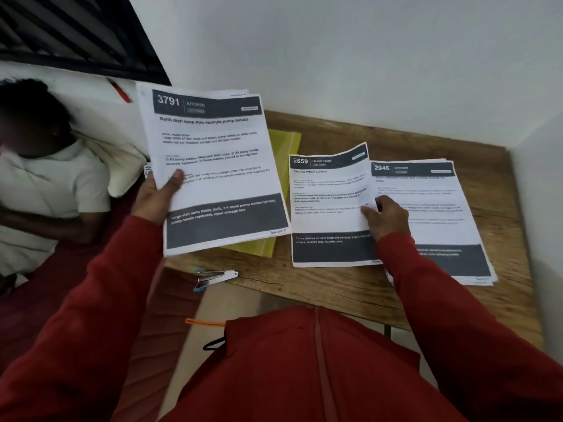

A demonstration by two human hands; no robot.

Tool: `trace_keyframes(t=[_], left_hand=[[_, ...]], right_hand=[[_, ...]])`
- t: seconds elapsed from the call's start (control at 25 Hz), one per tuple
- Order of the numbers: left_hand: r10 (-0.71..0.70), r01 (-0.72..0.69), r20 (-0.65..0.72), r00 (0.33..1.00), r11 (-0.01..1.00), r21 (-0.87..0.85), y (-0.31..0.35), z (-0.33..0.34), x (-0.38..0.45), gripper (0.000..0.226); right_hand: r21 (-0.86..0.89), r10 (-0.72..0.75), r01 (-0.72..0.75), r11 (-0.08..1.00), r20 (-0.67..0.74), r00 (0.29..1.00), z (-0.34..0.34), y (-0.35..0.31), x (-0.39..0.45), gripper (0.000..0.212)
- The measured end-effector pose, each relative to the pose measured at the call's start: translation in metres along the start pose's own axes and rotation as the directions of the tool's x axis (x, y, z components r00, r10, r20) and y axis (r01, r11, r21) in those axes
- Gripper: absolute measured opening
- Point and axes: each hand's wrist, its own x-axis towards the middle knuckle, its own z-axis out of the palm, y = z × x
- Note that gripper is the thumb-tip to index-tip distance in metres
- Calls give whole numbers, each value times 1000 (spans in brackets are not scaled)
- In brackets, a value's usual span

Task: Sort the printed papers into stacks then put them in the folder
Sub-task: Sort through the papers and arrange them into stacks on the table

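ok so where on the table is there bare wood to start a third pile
Bare wood shows along the table's near edge, between the stapler and the 2946 stack, and behind both stacks toward the wall. The left is crowded: the yellow folder lies there under the bundle in the left hand.

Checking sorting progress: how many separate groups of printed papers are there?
3: the bundle held in the left hand, the 2659 sheet under the right hand, the 2946 stack beside it.

Left hand (158,196) raised, thumb pinching; right hand (387,216) lowered, fingertips pinching.
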Motion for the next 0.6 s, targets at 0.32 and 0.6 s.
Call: trace_keyframes(t=[0.32, 0.6], left_hand=[[35, -20, 165, 986, 996, -88, 19, 52, -9, 29], [97, -69, 284, 954, 992, -108, 31, 100, -17, 19]], right_hand=[[-202, 139, -218, 955, -344, 928, -67, 52, -8, 58], [-246, 467, -488, 838, -139, 873, -124, 103, -8, 85]])
